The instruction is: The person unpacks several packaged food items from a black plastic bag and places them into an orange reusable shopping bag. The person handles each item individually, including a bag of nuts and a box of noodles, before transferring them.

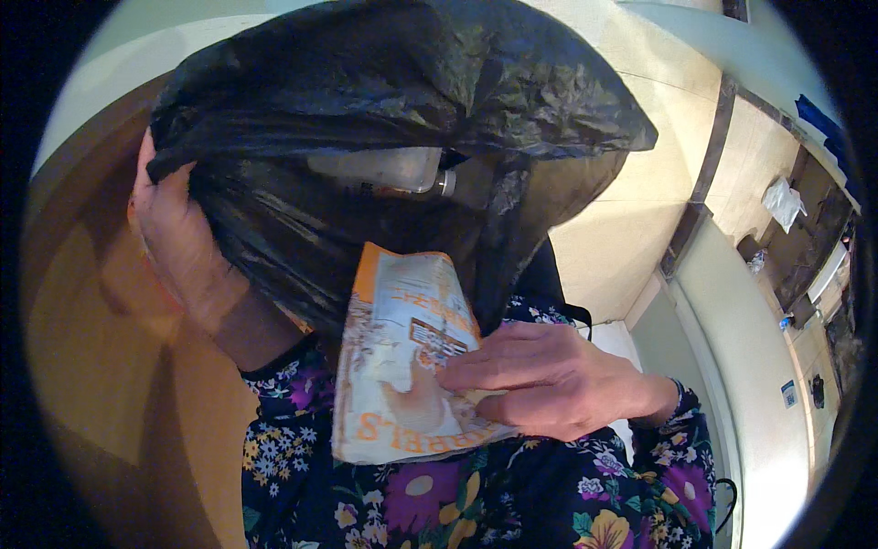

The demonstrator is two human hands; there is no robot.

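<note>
A black plastic bag [411, 75] fills the upper middle of the view, its mouth spread wide. At its left rim my left hand [182, 226] grips the folded plastic, the fingertips partly hidden by it. Inside lies a clear plastic bottle [391, 168] with a light cap. My right hand [549, 377] pinches a white and orange printed packet [405, 357] from its right side. The packet bears writing and looks flattened; its top end overlaps the bag's near side from my view. What lies deeper in the bag is too dark to tell.
A brown wooden surface [89, 384] curves along the left. Beige floor tiles [617, 254] with a dark border strip [706, 158] lie to the right. Farther right, a crumpled white plastic bag [784, 204] rests on a dark surface near other small items.
</note>
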